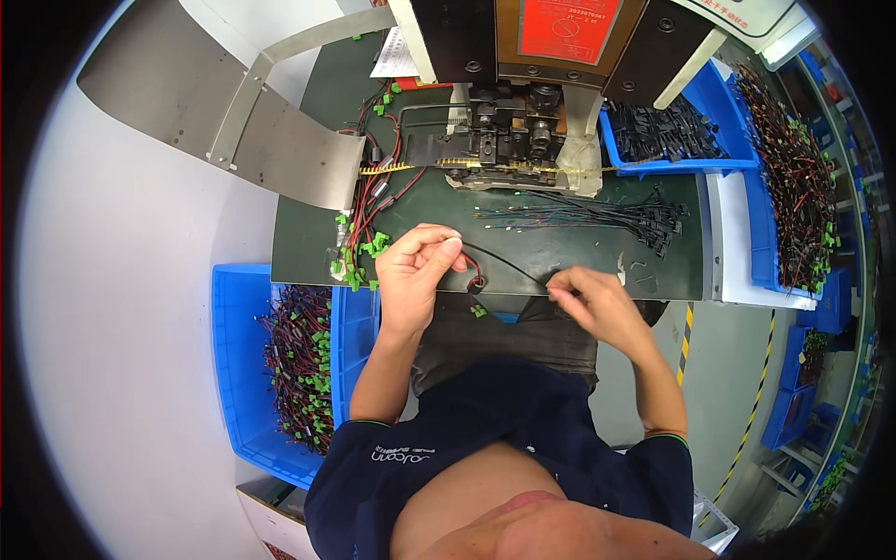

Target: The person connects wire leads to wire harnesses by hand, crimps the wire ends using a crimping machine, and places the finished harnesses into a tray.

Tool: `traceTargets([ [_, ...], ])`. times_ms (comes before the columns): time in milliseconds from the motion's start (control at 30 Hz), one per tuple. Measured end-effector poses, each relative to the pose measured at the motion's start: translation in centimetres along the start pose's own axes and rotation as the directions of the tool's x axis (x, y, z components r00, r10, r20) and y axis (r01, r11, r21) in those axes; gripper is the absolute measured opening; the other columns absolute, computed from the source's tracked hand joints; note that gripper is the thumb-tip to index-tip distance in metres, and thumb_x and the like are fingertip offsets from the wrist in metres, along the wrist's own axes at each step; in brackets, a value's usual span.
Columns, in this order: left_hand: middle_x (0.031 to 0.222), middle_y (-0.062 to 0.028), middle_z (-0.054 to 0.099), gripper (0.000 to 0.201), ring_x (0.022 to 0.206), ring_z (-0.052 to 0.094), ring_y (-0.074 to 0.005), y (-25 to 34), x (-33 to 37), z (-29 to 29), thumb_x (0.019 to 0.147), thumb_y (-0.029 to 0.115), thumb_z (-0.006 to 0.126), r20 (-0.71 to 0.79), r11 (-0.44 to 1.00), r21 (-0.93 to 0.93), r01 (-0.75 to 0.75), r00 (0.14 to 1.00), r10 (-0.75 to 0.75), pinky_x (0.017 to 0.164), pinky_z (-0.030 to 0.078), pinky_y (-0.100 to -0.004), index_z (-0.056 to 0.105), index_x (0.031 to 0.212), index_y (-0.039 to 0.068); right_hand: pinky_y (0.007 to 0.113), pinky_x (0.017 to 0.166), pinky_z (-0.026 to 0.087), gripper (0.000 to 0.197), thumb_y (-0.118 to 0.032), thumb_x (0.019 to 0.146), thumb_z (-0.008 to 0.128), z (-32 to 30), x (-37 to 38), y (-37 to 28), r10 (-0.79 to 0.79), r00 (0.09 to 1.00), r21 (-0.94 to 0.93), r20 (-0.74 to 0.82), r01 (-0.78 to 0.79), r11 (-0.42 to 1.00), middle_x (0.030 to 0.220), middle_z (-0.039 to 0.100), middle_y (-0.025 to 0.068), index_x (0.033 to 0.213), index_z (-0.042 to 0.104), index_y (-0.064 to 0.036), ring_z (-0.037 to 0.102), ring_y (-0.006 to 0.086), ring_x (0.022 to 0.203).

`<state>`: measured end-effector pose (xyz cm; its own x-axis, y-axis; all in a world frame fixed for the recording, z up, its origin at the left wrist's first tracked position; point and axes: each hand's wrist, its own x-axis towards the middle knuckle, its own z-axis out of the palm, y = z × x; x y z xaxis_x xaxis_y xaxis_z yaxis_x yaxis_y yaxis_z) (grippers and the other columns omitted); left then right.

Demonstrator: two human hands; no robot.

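My left hand (416, 271) pinches wire ends between thumb and forefinger, above the front edge of the green table. From that pinch a thin black cable (504, 261) runs to the right, down to my right hand (595, 301), whose fingers close on its other end. A short red wire (472, 266) also hangs from my left hand, with a small dark ring-like part (477, 285) and a green connector (479, 311) below it. The tips inside the left pinch are hidden. Beyond my hands lies a bundle of black cables (644, 219) with thin coloured ends.
A crimping-type machine (513, 131) stands ahead, fed by a yellow terminal strip (387, 169). Red-black wires with green connectors (355, 266) lie left. Blue bins (238, 373) hold wire assemblies at left and right; another bin (686, 166) holds black parts. A bent metal sheet (187, 103) rises at left.
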<state>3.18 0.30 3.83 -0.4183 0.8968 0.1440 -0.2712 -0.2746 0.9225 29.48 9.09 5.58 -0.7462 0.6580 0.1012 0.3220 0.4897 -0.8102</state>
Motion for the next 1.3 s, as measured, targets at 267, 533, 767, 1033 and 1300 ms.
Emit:
traceTargets([
  [267,0.099,-0.0146,0.070,0.011,0.076,0.070,-0.0164,-0.8,-1.2,2.9,0.090,-0.011,0.070,0.157,0.992,-0.057,0.112,0.982,-0.102,0.070,0.060,-0.0268,0.072,0.101,-0.008,0.026,0.061,0.055,0.017,-0.003,0.095,0.072,5.0,1.8,-1.6,0.035,0.975,0.463,-0.219,0.072,0.884,0.107,0.071,0.0111,0.111,0.070,0.0026,0.072,0.0148,0.079],
  [533,0.096,-0.0146,0.072,0.012,0.079,0.072,-0.0174,-1.2,-1.1,2.7,0.088,-0.011,0.072,0.076,0.997,-0.050,0.064,0.995,-0.060,0.072,0.062,-0.0291,0.073,0.099,-0.008,0.022,0.057,0.052,0.011,-0.003,0.095,0.072,6.5,2.6,-0.9,0.113,0.966,0.598,-0.232,0.050,0.800,0.090,0.072,0.0078,0.104,0.073,0.0049,0.068,0.0099,0.069],
  [767,0.094,-0.0123,0.072,0.012,0.078,0.070,-0.0142,-1.6,-1.0,2.6,0.091,-0.010,0.071,0.073,0.998,-0.010,0.063,0.995,-0.062,0.071,0.059,-0.0260,0.070,0.103,-0.007,0.022,0.060,0.052,0.011,-0.006,0.098,0.071,6.6,2.5,-0.8,0.221,0.966,0.735,-0.136,-0.051,0.677,0.091,0.072,0.0053,0.103,0.071,0.0039,0.066,0.0075,0.071],
  [1033,0.092,-0.0070,0.071,0.020,0.072,0.066,-0.0092,-1.0,-1.0,2.7,0.094,-0.003,0.072,0.108,0.981,-0.035,0.191,0.976,-0.187,0.066,0.055,-0.0223,0.068,0.114,-0.003,0.022,0.064,0.052,0.013,-0.007,0.099,0.070,6.2,2.4,-0.3,0.258,0.965,0.789,-0.052,-0.119,0.603,0.089,0.072,0.0039,0.107,0.069,0.0037,0.064,0.0066,0.073],
  [1300,0.091,-0.0093,0.071,0.010,0.072,0.066,-0.0089,-1.6,-0.3,2.5,0.090,-0.005,0.075,0.089,0.991,0.053,0.122,0.988,-0.126,0.061,0.054,-0.0211,0.074,0.100,-0.005,0.022,0.064,0.051,0.015,-0.008,0.100,0.069,6.2,2.2,0.0,0.240,0.971,0.778,-0.017,-0.138,0.613,0.089,0.072,0.0039,0.109,0.068,0.0040,0.064,0.0064,0.074],
])
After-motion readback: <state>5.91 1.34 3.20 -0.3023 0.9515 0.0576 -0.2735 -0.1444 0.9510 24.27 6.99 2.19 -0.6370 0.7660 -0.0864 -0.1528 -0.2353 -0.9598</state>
